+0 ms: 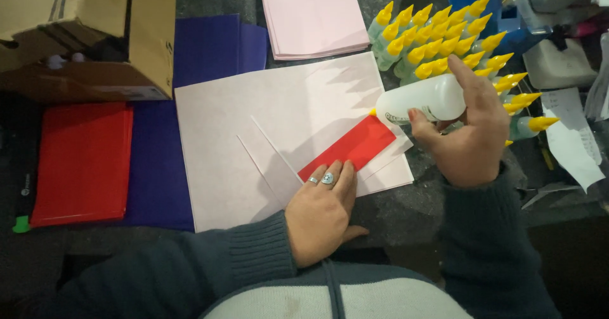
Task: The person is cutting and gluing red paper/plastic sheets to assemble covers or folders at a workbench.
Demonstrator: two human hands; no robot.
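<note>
The right hand is gripping a white glue bottle tightly, its yellow tip hovering above the red paper strip. The left hand is pressing flat, fingers together, on the strip's near end atop the pale pink sheet.
</note>
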